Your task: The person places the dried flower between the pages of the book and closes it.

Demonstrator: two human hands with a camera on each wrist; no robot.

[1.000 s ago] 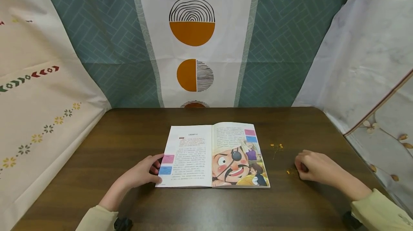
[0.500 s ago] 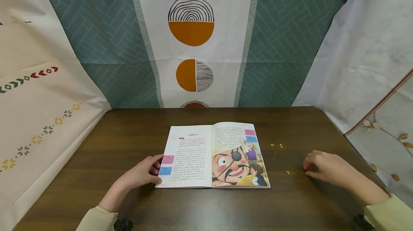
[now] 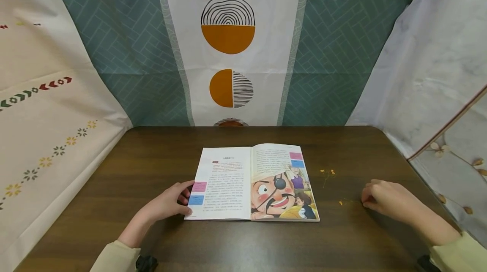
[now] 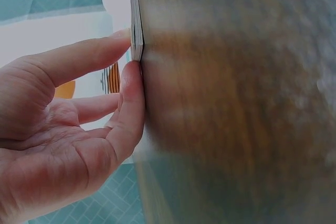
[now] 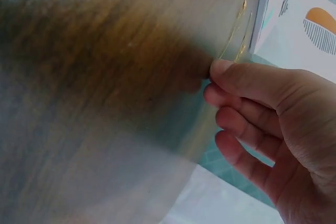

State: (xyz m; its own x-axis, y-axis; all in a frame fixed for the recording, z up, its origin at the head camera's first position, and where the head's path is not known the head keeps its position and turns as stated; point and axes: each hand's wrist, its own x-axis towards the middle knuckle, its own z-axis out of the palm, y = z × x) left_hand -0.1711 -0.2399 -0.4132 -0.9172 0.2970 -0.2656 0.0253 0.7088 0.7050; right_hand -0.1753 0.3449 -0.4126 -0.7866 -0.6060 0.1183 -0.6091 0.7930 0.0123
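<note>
An open book (image 3: 228, 183) lies on the dark wooden table, its right page bearing a cartoon pirate face. At its lower left edge, my left hand (image 3: 167, 202) holds the book; the left wrist view shows the thumb on the page and a finger at the page edges (image 4: 135, 19). To the right of the book, my right hand (image 3: 389, 200) pinches the thin stem of a small dried yellow flower (image 3: 340, 202) between thumb and forefinger. A second dried yellow flower sprig (image 3: 327, 172) lies between book and hand. In the right wrist view, the stem (image 5: 229, 40) runs from the fingertips.
The brown table (image 3: 163, 149) reaches back to a hanging patterned cloth (image 3: 232, 52). Light cloths hang at the left (image 3: 42, 128) and right (image 3: 433, 90) sides.
My right hand has moved right, away from the flower head, its fingers now at the stem's end. The left hand and the book have stayed in place.
</note>
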